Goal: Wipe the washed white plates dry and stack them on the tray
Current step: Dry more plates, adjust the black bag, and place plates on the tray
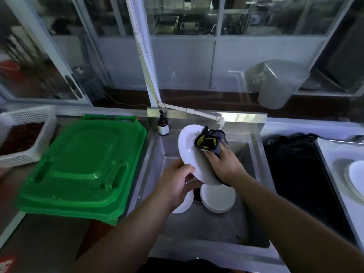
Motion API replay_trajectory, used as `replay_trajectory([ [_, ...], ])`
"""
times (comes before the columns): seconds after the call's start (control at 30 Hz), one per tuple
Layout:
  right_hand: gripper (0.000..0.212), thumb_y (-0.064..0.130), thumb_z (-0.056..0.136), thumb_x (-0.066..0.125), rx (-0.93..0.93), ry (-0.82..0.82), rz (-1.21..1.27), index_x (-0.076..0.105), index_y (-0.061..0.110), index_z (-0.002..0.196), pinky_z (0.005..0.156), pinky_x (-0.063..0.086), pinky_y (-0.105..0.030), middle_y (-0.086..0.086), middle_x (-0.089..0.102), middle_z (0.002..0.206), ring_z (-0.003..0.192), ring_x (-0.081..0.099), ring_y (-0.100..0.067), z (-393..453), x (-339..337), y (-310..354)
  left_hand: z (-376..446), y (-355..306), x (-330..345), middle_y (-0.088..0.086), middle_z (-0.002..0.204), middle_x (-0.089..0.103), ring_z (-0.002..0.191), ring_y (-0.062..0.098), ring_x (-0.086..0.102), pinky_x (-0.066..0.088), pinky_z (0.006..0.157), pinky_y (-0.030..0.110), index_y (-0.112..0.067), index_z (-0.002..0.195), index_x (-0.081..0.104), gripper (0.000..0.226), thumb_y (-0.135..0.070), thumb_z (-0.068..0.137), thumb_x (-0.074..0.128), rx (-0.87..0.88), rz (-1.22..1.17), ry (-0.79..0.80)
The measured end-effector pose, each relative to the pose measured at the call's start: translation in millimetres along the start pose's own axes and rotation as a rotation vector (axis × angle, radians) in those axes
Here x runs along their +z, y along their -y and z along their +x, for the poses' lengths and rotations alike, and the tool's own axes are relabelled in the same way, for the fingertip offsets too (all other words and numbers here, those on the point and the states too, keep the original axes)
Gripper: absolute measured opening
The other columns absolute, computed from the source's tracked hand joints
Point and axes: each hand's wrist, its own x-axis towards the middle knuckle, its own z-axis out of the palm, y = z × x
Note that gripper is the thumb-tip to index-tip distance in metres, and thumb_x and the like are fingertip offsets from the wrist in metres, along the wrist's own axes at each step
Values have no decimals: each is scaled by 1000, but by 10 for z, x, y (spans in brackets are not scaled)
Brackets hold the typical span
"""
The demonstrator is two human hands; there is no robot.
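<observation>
Steel sink (254, 196) fills the centre of the frame, with two more white plates (218, 200) lying on its floor near the drain. Right of it, at the frame's right edge, I see the tray (327, 160) with dried plates (357, 176) already stacked. Above the basin I hold a tilted white plate (189, 154): my left hand (175, 186) grips its lower rim, my right hand (224, 162) presses a dark cloth (208, 141) with yellow trim against its face. My worry is the wet rim slipping through that one-handed grip if I rub hard; it would drop onto the plates below and chip.
</observation>
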Motion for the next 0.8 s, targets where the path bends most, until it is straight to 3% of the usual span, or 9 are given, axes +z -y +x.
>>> replay_trajectory([
  [0.1,97,80,88,15,104,29,44,20,26,168,131,9,-40,4,15,176,162,7,-15,-111,-5,207,-12,-71,47,14,88,72,78,28,73,55,91,57,-17,86,80,43,9,94,47,30,20,17],
  [0.17,74,64,105,23,140,30,126,22,24,168,129,13,-38,1,19,175,161,13,-17,-225,14,390,10,-120,34,18,92,73,83,33,73,54,95,62,-15,92,80,42,11,92,47,46,17,29],
  [0.27,50,43,113,32,139,35,245,40,26,160,126,21,-37,-3,36,168,157,27,-20,-429,81,607,49,-213,-64,30,105,72,93,38,72,56,96,62,-11,106,77,35,8,91,51,32,30,49],
  [0.37,34,44,111,38,69,63,381,58,38,138,126,26,-42,-2,53,157,151,38,-18,-538,178,790,40,-290,-202,21,100,75,87,30,74,62,81,48,-11,105,76,29,4,97,52,-13,80,68],
  [0.43,47,56,103,35,-82,66,327,56,43,144,129,22,-42,6,47,162,155,32,-12,-474,229,846,11,-314,-277,17,95,75,83,28,73,61,76,45,-11,101,77,29,5,96,52,-50,98,103],
  [0.5,46,48,108,34,-217,48,179,38,48,153,131,10,-32,20,25,168,157,13,-1,-323,229,908,-28,-334,-334,19,96,75,87,29,74,61,80,48,-9,103,76,30,6,95,51,-63,98,130],
  [0.57,48,40,111,33,-261,1,87,27,45,158,129,4,-27,27,14,165,157,5,2,-164,200,993,-50,-367,-374,22,101,74,97,35,73,59,92,55,-8,105,76,30,6,94,52,-54,80,163],
  [0.63,57,45,106,26,-230,-73,29,25,40,163,130,4,-30,23,13,169,159,3,-4,-5,193,1031,-62,-397,-403,21,96,74,96,36,72,55,99,58,-12,93,79,31,6,89,55,-41,57,176],
  [0.8,55,39,112,27,-51,-163,-20,21,31,167,131,2,-38,7,12,176,162,1,-14,282,175,1080,-101,-509,-459,19,97,76,88,30,76,62,85,48,-17,84,82,42,11,93,51,14,-32,146],
])
